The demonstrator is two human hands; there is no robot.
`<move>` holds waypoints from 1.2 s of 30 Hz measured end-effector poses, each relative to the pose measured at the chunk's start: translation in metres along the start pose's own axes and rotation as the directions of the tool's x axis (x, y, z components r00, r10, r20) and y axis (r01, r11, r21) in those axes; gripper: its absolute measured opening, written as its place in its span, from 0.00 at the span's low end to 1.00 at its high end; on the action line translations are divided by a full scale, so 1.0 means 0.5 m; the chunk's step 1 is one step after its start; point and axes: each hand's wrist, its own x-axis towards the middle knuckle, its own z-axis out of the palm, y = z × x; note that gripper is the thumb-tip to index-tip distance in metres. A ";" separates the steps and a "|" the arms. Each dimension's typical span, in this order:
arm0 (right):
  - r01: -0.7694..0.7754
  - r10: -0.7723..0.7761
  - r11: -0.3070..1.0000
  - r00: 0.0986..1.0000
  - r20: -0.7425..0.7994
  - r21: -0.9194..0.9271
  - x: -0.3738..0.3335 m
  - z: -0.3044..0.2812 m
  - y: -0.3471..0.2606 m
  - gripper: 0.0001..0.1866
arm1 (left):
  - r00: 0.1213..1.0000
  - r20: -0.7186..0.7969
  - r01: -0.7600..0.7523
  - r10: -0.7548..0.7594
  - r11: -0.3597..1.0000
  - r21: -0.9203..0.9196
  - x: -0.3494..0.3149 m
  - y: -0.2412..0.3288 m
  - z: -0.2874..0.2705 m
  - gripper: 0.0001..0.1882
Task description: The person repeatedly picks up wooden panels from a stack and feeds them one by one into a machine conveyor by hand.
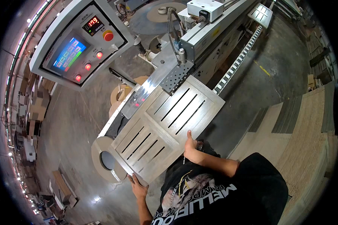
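Observation:
A pale wood-grain louvred door panel (159, 129) with two framed groups of dark slots lies tilted across the infeed table of an edge banding machine (154, 84). Its far end reaches beneath the perforated metal plate (176, 78). My right hand (190, 145) grips the panel's near long edge, thumb on top and the other fingers out of sight below. At the panel's near left corner, my left hand (139, 187) holds the end edge with its fingers against it; part of its grip is hidden under the board.
A control box (80, 41) with a lit screen and a red stop button hangs at upper left. Beside the panel sits a roll of edge tape (99, 159). A roller track (238, 60) runs away, another slotted panel (260, 15) at its far end. Boards (281, 123) are stacked right.

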 end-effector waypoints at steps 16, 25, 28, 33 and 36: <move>0.032 -0.025 0.991 0.998 -0.050 0.128 0.043 -0.021 -0.211 0.55 | 0.998 0.003 -0.068 0.068 0.997 0.027 0.045 0.212 0.014 0.67; 0.183 -0.185 0.971 0.983 -0.002 0.154 0.135 -0.040 -0.339 0.54 | 0.957 -0.049 -0.279 0.285 0.955 0.099 0.090 0.327 0.074 0.63; 0.224 -0.222 0.961 0.975 -0.031 0.162 0.170 -0.061 -0.394 0.51 | 0.934 -0.046 -0.348 0.355 0.930 0.117 0.108 0.383 0.075 0.62; 0.210 -0.301 0.919 0.920 0.251 0.334 0.172 -0.088 -0.460 0.45 | 0.891 -0.021 -0.449 0.454 0.887 0.106 0.135 0.416 0.089 0.60; 0.282 -0.381 0.891 0.890 0.250 0.355 0.166 -0.141 -0.478 0.45 | 0.810 0.046 -0.583 0.584 0.795 0.169 0.164 0.427 0.086 0.60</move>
